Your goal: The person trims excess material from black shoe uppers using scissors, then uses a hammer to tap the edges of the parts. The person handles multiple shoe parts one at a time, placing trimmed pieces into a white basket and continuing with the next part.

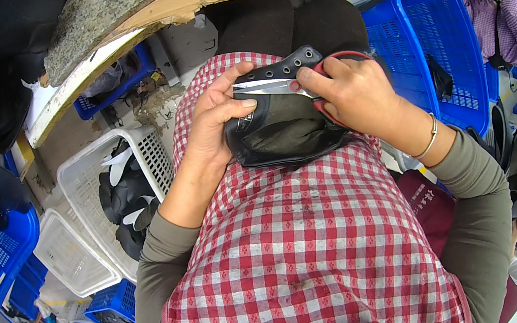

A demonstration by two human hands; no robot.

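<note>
Both hands grip: left hand (pixel 213 115) pinches the upper (pixel 284 133) by its left edge, right hand (pixel 359 88) the scissors (pixel 295 86) over it; keep left thumb clear of the blades (pixel 267 89).

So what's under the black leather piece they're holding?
The checked apron shows along its lower edge. What lies directly beneath the black leather piece is covered; so are some fingers of the left hand.

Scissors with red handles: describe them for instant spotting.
Find the red and white checked fabric apron, centre. At its upper end, the right hand grips the scissors over a black leather-look piece with eyelets. Silver blades and red handles set them apart from that dark piece.
</note>
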